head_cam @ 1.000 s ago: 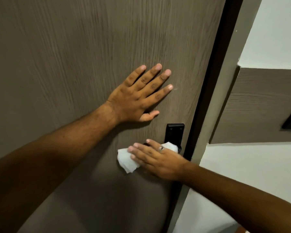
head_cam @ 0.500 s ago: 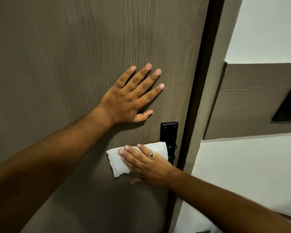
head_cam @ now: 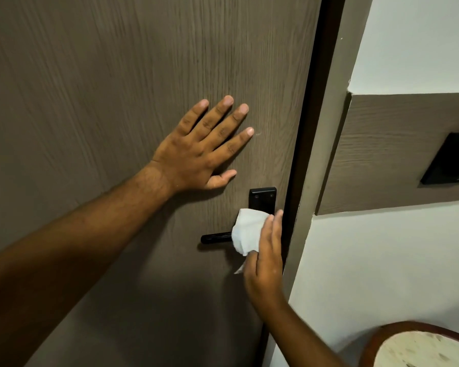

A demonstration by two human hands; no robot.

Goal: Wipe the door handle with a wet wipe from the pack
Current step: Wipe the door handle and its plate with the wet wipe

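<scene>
So the wiping part is well underway here, I'd say somewhere in the middle of the job. The wet wipe (head_cam: 248, 230) is already out and bunched over the door handle (head_cam: 216, 238), covering the end nearest the black backplate (head_cam: 263, 198), right where the lever meets it. The far tip of the lever sticks out to the left of the wipe, bare and dark, so my guess is that stretch needs a pass or is about to get one, plus maybe the underside, which you can't really judge from this angle. The pack itself isn't anywhere in view. The right hand (head_cam: 265, 263) is curled around the wipe with the fingers (head_cam: 274, 229) pointing up along its right edge, pressing it onto the handle close to the door's edge; a little corner of the wipe hangs loose below near the thumb side. The left hand (head_cam: 199, 149) holds nothing: it's flat on the door (head_cam: 117, 88) with the fingers spread wide, above and a bit left of the handle, looks like it's just bracing the door so it doesn't swing while the other hand rubs.
</scene>
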